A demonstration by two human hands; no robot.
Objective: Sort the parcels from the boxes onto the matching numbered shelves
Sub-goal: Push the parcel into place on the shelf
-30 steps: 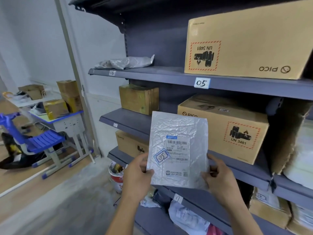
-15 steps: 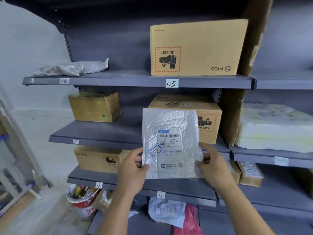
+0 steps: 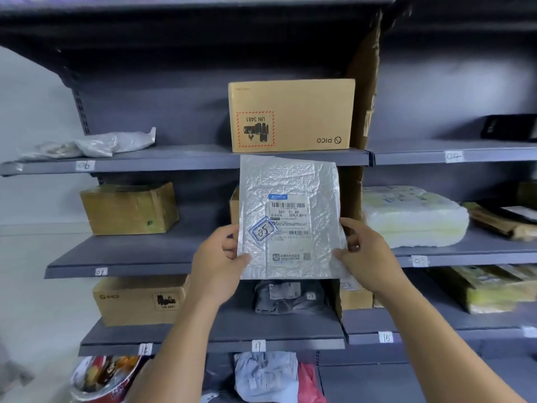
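1. Left hand (image 3: 216,258) and right hand (image 3: 366,257): each grip pinches a side edge of the bubble mailer (image 3: 290,181), upright in mid-air.
2. Mailer marked 05: probably light, floppy, slick; two-edge pinch suits it.
3. Behind: upper shelf (image 3: 189,160), PICO box (image 3: 302,112).

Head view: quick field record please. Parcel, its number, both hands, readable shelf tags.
parcel: silver padded envelope, held upright in front of the shelves
sticker: blue-bordered, handwritten 05
left hand: grips the parcel's left edge, thumb on front
right hand: grips the parcel's right edge
readable tags: 06 tag, 04 tag, 17 tag
above parcel: cardboard box on the upper shelf
placed: not yet
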